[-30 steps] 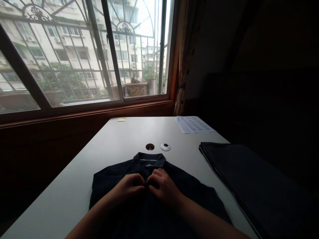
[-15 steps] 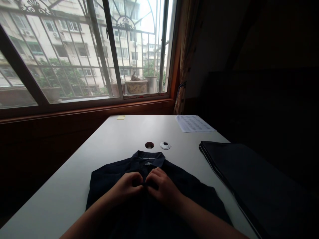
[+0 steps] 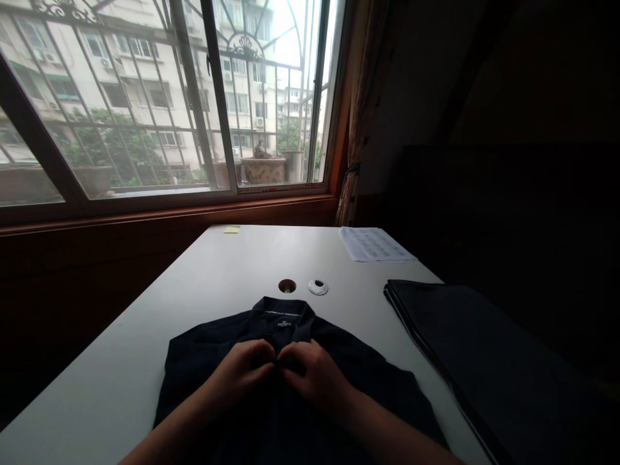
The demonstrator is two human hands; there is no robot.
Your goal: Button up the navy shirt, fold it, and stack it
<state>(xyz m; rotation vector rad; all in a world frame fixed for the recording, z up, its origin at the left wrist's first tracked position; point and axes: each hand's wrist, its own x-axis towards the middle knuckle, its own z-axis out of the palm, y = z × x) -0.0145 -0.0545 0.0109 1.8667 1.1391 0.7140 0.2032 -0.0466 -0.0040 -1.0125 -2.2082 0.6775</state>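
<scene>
A dark navy collared shirt (image 3: 194, 361) lies front up on the white table, its collar (image 3: 305, 314) pointing away from me. Pale lettering shows on the label inside the neck. My left hand (image 3: 247, 365) pinches the shirt's front placket just below the collar opening. Close against it, my right hand (image 3: 314, 371) pinches the same spot from the other side, fingertips nearly meeting. Whatever small part of the placket sits between the fingertips, perhaps a button, is too dark to make out.
Folded dark cloth (image 3: 465, 336) lies along the right of the white table (image 3: 232, 265). Beyond the collar are a round hole (image 3: 287, 286) and a white ring-shaped cover (image 3: 318, 287). Printed sheets (image 3: 375, 244) and a yellow sticky note (image 3: 232, 229) lie at the far edge, below a barred window.
Both hands stay at the placket; the right fingers have curled lower and closer to the left fingertips. The view has shifted slightly.
</scene>
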